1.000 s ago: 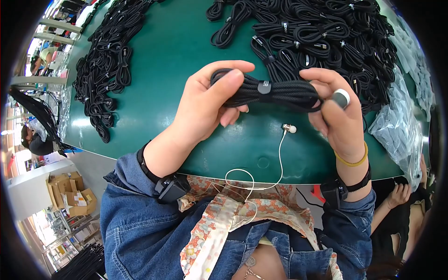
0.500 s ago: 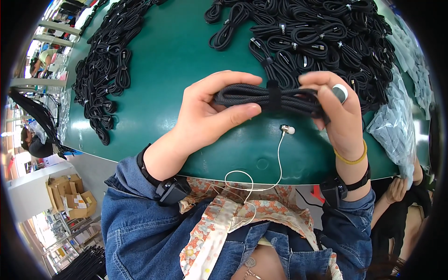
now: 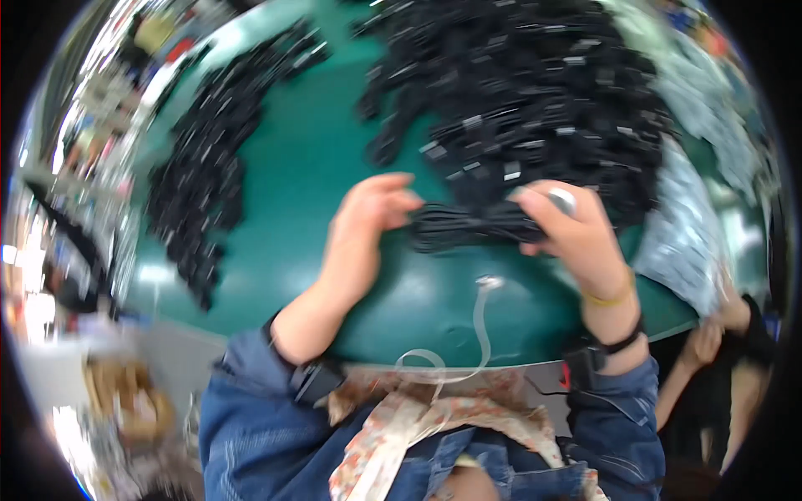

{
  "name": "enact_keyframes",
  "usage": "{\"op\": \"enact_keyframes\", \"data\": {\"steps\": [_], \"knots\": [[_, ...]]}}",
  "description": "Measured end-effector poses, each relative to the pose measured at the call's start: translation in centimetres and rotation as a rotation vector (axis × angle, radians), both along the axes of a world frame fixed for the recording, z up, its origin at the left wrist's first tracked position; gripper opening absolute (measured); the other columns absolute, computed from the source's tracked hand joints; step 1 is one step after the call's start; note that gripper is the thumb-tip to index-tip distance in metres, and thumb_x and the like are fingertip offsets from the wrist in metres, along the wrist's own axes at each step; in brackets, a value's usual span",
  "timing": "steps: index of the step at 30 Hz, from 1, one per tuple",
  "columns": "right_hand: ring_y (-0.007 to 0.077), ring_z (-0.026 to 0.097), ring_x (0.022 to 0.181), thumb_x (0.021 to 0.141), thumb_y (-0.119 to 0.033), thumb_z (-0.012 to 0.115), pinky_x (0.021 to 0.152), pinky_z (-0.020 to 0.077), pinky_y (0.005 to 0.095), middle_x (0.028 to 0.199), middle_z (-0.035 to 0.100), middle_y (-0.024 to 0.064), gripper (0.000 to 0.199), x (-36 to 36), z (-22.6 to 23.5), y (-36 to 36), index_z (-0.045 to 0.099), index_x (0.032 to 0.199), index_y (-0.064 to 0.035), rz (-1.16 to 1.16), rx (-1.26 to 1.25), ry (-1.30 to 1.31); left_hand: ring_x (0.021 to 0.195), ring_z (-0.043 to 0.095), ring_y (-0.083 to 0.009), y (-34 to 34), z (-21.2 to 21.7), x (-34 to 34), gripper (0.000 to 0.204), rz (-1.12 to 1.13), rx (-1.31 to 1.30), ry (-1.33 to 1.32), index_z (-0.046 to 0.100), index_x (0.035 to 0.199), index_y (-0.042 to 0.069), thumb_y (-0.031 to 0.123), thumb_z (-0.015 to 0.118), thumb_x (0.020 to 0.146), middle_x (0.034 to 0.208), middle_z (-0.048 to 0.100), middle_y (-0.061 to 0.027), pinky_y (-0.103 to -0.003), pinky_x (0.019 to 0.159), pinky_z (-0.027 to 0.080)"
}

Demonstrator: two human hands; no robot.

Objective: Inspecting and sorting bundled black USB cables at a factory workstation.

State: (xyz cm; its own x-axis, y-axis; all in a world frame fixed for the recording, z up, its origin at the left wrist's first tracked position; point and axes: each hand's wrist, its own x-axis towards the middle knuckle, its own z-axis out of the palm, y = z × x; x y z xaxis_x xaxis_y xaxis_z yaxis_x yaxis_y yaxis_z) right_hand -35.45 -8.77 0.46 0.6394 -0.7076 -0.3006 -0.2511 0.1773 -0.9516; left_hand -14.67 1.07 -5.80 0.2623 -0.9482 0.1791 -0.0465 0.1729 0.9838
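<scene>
A coiled black cable bundle [image 3: 468, 227] hangs just above the green table [image 3: 309, 175], held between both hands. My left hand [image 3: 363, 225] pinches its left end with curled fingers. My right hand [image 3: 568, 230], with a ring on one finger, wraps around its right end. The picture is blurred by motion, so the tie on the bundle is hard to make out.
A big heap of black cable bundles [image 3: 518, 100] fills the far right of the table; a narrower row [image 3: 209, 175] runs along the left. Clear plastic bags [image 3: 685, 234] lie at the right edge. A white earphone cord [image 3: 480, 317] lies near me. Another person's hand [image 3: 727, 317] shows at right.
The view has swung and blurred. Both hands with the bundle have shifted right and up toward the big heap; my left hand now holds only the bundle's end.
</scene>
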Motion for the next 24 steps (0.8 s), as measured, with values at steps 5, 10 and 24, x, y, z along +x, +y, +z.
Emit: {"op": "enact_keyframes", "data": {"steps": [5, 10, 24], "knots": [[0.0026, 0.033, 0.039, 0.085, -0.032, 0.041, 0.036, 0.0258, 0.016, 0.088, 0.058, 0.0177, 0.028, -2.0, -1.7, -3.8, 0.037, 0.101, -0.0092, -0.183, 0.204, -0.948, 0.074, 0.047, -0.011, -0.7, -1.5, 0.8, 0.032, 0.278, 0.08, 0.06, 0.048, 0.104, 0.002, 0.025, 0.039, 0.084, 0.091, 0.052, -0.0064, -0.026, 0.069, 0.037], [0.0033, 0.041, 0.045, 0.078, -0.02, 0.054, 0.041, 0.0343, 0.0187, 0.08, 0.059, 0.0084, 0.039, -0.1, -2.6, -1.8, 0.04, 0.112, -0.0064, -0.138, 0.077, -0.602, 0.099, 0.044, -0.0184, -1.4, 0.4, 7.4, 0.042, 0.492, 0.207, -0.456, 0.044, 0.11, 0.004, 0.037, 0.039, 0.083, 0.106, 0.048, -0.0077, -0.033, 0.083, 0.032], [0.0148, 0.054, 0.06, 0.072, -0.016, 0.056, 0.057, 0.0421, 0.0263, 0.068, 0.057, 0.0065, 0.028, 0.3, -4.4, 0.6, 0.052, 0.095, 0.0007, -0.037, -0.504, -0.408, 0.11, 0.036, -0.0291, 0.8, 0.7, 17.5, 0.037, 0.817, 0.957, -1.8, 0.047, 0.11, 0.02, 0.039, 0.05, 0.078, 0.124, 0.035, -0.0057, -0.047, 0.084, 0.033]]}}
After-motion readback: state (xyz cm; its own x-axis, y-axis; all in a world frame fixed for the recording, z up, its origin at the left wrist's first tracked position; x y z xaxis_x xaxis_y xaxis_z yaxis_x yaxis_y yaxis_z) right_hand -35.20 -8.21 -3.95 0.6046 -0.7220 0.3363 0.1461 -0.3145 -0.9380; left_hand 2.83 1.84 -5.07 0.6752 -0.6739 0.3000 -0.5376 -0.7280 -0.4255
